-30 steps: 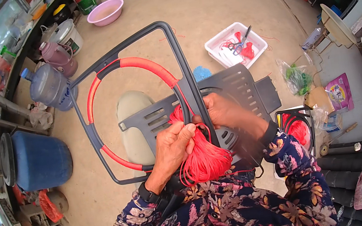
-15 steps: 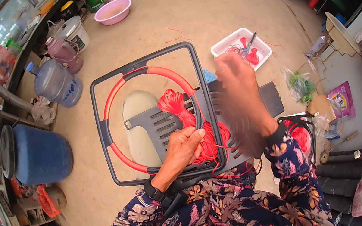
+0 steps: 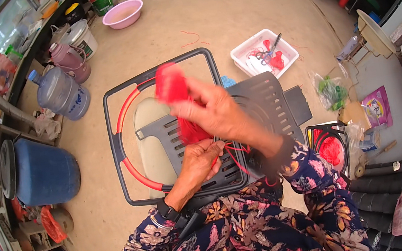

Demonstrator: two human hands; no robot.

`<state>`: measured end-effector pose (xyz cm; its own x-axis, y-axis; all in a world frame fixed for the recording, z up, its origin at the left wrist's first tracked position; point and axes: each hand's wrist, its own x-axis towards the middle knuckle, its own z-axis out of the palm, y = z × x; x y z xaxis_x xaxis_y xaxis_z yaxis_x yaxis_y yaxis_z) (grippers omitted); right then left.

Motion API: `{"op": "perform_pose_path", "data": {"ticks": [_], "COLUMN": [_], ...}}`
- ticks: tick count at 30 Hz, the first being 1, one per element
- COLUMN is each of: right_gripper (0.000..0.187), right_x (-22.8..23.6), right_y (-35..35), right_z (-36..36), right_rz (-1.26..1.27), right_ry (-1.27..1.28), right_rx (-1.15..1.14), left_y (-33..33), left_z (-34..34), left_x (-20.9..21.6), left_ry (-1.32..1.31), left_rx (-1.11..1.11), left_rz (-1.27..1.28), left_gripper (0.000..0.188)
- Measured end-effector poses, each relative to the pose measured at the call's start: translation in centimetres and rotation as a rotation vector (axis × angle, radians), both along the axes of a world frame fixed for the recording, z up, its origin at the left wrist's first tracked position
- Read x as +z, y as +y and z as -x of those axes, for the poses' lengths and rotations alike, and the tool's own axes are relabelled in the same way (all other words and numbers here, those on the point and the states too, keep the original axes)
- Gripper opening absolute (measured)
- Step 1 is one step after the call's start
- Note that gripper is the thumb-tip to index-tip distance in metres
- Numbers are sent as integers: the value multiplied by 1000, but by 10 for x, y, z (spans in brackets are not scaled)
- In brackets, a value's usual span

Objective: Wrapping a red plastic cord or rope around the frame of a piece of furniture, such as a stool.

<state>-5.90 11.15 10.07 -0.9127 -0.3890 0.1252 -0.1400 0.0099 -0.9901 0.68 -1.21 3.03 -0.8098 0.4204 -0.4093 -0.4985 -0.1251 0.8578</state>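
Note:
A square black frame (image 3: 109, 118) with a round inner ring (image 3: 123, 111) is held over my lap. Red cord wraps much of the ring, leaving black stretches between. My left hand (image 3: 197, 163) is closed on the ring's lower right side, where red strands meet its fingertips. Above it my right hand (image 3: 217, 112), smeared by motion, grips a hank of red cord (image 3: 171, 84) over the frame's inside. The hank's upper end is blurred. Loose red strands run from near my left fingers toward my lap. My right hand hides the ring's right side.
A black slotted panel (image 3: 263, 90) lies under the frame, beside a pale oval pad (image 3: 151, 156). A white basket (image 3: 242, 63) holds scissors (image 3: 271, 50) and red cord. Right stands a container of red cord (image 3: 330, 150); left, a blue drum (image 3: 46, 169) and water jug (image 3: 64, 96).
My right hand has come left from beside the frame and taken hold of the red cord hank, lifting it. My left hand stays at the ring.

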Motion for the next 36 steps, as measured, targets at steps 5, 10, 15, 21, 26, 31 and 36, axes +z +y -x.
{"op": "perform_pose_path", "data": {"ticks": [5,10,15,21,26,31,36], "right_gripper": [33,39,32,29,25,29,23], "right_x": [60,81,56,42,45,70,81], "right_y": [49,162,228,226,248,258,260], "right_z": [-21,-104,-167,-170,-161,-161,-160], "right_rz": [641,583,265,299,606,862,963], "right_ry": [-177,34,-30,-118,65,286,311], "right_rx": [-135,-265,-766,-831,-545,-575,-505], "left_y": [-2,-18,-13,-9,-11,-10,-9], "left_z": [5,31,24,28,26,21,22], "left_x": [12,8,5,10,7,8,7], "left_ry": [-16,-107,-119,-148,-140,-190,-158], "left_rx": [231,211,57,23,65,55,45], "left_rz": [-10,-152,-116,-239,-211,-179,-241], "left_gripper": [25,27,26,37,36,36,37]}}
